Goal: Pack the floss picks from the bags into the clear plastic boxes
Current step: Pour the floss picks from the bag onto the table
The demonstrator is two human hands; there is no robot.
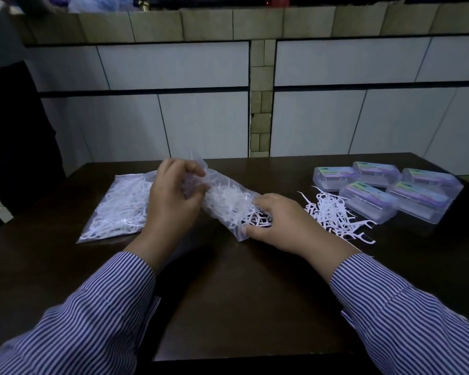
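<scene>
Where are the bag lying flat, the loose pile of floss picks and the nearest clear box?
flat bag (114, 209), head view, middle of its plastic face.
loose floss picks (331, 212), head view, centre of the pile.
nearest clear box (368, 203), head view, its lid.

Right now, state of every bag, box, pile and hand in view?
Held bag: open, tilted, picks spilling at its mouth.
Second bag: full, lying flat.
Loose picks: piled on table.
Five clear boxes: lids closed.
Left hand: grips bag.
Right hand: at bag mouth, grip unclear.
</scene>
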